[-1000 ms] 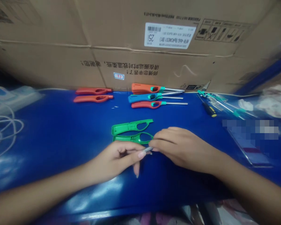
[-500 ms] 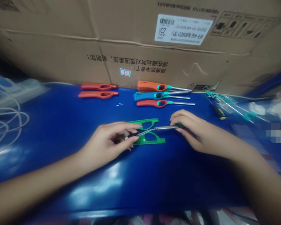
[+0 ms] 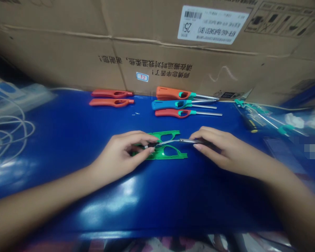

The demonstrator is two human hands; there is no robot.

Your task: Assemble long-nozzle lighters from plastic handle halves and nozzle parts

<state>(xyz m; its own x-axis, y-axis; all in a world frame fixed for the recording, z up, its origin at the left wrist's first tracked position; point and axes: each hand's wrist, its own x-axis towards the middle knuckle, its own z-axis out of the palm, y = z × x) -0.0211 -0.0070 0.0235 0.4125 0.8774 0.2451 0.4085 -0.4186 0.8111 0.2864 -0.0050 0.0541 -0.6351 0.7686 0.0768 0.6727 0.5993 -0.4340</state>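
Item in hand: one slim steel lighter nozzle, held level between the left hand and the right hand, with a dark section at its left end and a wider tube toward the right. Left grip: thumb and fingers pressed together, pinching the dark section. Right grip: thumb and fingers pressed together, pinching the wider tube, whose end is lost among the fingers. Directly below: two green plastic lighter shell halves, lying side by side on the blue counter, their left ends partly covered by the left hand. Whether the nozzle touches them cannot be told from this view. Farther off, near the cardboard carton: three assembled utility lighters in orange, blue and red, and beside them two red lighter shell halves. To the right, slightly blurred: a black-and-yellow-handled screwdriver and a clear bag of teal-tipped parts. To the left: a coiled white cable. Near the right edge, a pixelated patch obscures the view.
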